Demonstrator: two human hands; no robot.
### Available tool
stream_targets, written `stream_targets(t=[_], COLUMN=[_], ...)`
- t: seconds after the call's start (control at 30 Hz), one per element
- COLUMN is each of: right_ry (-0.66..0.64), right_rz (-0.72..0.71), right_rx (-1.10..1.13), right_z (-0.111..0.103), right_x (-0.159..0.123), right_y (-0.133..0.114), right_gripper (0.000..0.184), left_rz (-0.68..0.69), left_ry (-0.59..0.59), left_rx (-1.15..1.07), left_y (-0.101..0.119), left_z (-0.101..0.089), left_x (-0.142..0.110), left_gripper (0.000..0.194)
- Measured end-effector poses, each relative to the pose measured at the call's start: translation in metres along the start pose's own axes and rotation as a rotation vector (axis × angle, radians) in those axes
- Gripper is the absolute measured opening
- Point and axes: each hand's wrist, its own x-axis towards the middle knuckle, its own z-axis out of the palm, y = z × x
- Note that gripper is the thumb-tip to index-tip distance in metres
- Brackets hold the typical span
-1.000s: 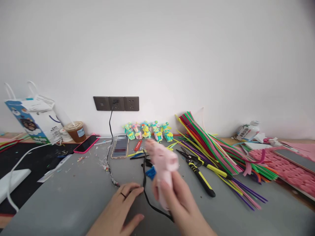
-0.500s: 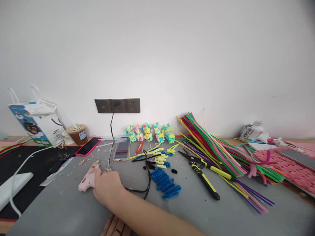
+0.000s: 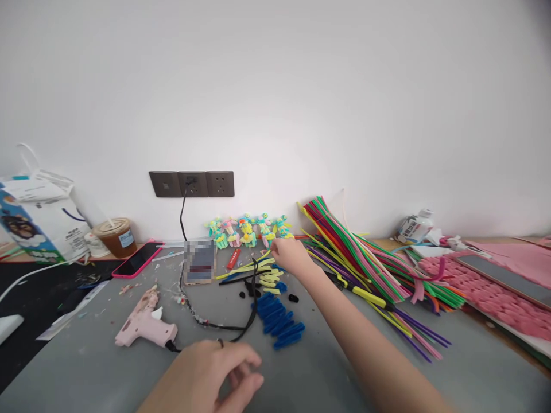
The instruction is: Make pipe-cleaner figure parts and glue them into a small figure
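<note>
My left hand [image 3: 215, 373] hovers over the near edge of the grey work surface [image 3: 327, 367], a ring on one finger, thumb and fingers bent but apart and holding nothing. My right hand [image 3: 293, 257] reaches to the back, fingers pinched together beside the yellow pipe-cleaner pieces [image 3: 270, 279]; what is between the fingertips is hidden. Bent blue pipe-cleaner pieces [image 3: 279, 324] lie in front of it. A pink glue gun [image 3: 146, 324] rests on its side at the left, clear of both hands. Several small pastel figures [image 3: 247, 230] stand along the wall.
A black cord [image 3: 224, 327] loops across the middle. Pliers with a yellow-black handle [image 3: 372, 297] lie partly behind my right arm, beside a bundle of coloured pipe cleaners [image 3: 357, 246]. Phones [image 3: 138, 261], an iced drink [image 3: 116, 236], a paper bag [image 3: 47, 223] and pink woven material [image 3: 486, 292] surround the area.
My right hand has left the glue gun and moved right to the yellow pieces. My left hand has risen into view from under the right arm. The view has shifted slightly right.
</note>
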Motion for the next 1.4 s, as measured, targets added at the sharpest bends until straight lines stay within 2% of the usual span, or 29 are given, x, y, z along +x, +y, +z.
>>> stream_targets(t=[0.07,0.13,0.27,0.33,0.4,0.47,0.5,0.63,0.73,0.93,1.1,1.23,1.4], right_ry=[-0.030,-0.038,-0.007,0.024,0.071,0.134,0.169,0.341,0.412,0.342,0.243,0.127,0.190], right_rz=[0.025,0.037,0.024,0.010,-0.009,-0.027,-0.033,-0.093,-0.140,-0.120,-0.172,-0.200,-0.038], right_rx=[-0.032,-0.052,-0.032,-0.002,0.033,0.066,0.078,0.171,0.292,0.639,0.849,1.153,1.507], right_z=[0.016,0.030,0.039,0.032,0.019,0.001,-0.009,-0.043,-0.051,-0.041,-0.031,-0.019,0.002], right_x=[0.005,0.005,0.006,0.008,0.007,0.005,0.003,-0.009,-0.014,-0.020,-0.030,-0.036,-0.037], right_y=[0.010,0.012,0.016,0.021,0.026,0.031,0.033,0.036,0.037,0.041,0.045,0.040,0.029], right_gripper=[0.016,0.016,0.016,0.017,0.018,0.017,0.017,0.013,0.011,0.011,0.018,0.023,0.025], left_rz=[0.022,0.008,0.002,0.032,0.110,0.149,0.169,0.298,0.319,0.335,0.355,0.296,0.176], left_ry=[0.041,0.084,0.195,0.309,0.519,0.613,0.619,0.548,0.470,0.276,0.243,0.148,-0.027], left_rx=[0.015,0.049,0.084,0.104,0.171,0.191,0.184,0.069,-0.011,-0.163,-0.301,-0.431,-0.770], left_y=[0.011,0.013,-0.004,-0.017,-0.030,-0.037,-0.038,-0.028,-0.015,-0.009,-0.016,-0.017,-0.018], left_z=[-0.005,-0.011,-0.024,-0.027,-0.026,-0.022,-0.020,-0.020,-0.025,-0.024,-0.020,-0.019,-0.009], left_x=[0.021,0.041,0.074,0.088,0.102,0.115,0.122,0.143,0.156,0.171,0.163,0.153,0.145], left_gripper=[0.025,0.025,0.027,0.022,0.023,0.033,0.037,0.047,0.041,0.026,0.034,0.037,0.040])
